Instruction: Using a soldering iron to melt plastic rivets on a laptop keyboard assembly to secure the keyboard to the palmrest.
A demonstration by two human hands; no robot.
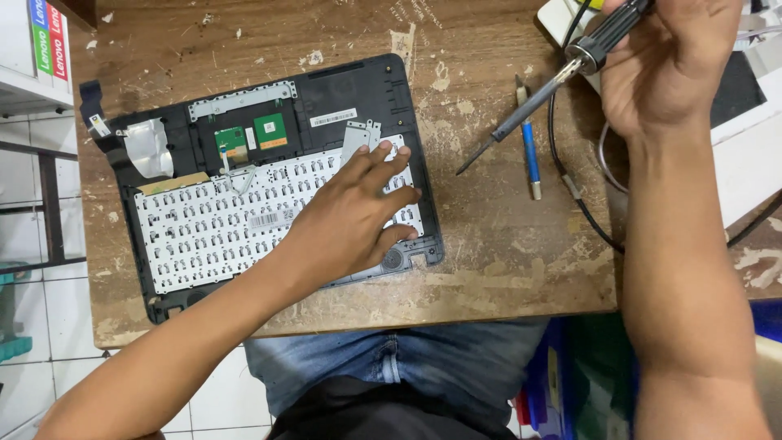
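Note:
A black laptop palm-rest shell [383,90] lies upside down on a worn wooden table [489,261]. Its white keyboard backplate [204,228] faces up, with small green circuit boards [270,130] above it. My left hand [350,216] rests flat on the right part of the backplate, fingers spread. Raised at the top right, my right hand [664,61] grips the black handle of a soldering iron [562,73]. The iron's metal tip points down-left, above the bare table to the right of the shell.
A blue-handled screwdriver [529,147] lies on the table under the iron. A black cable [570,187] loops beside it. White and black equipment [749,122] sits at the far right. My jeans [391,367] show below the table edge; white floor tiles [32,310] lie left.

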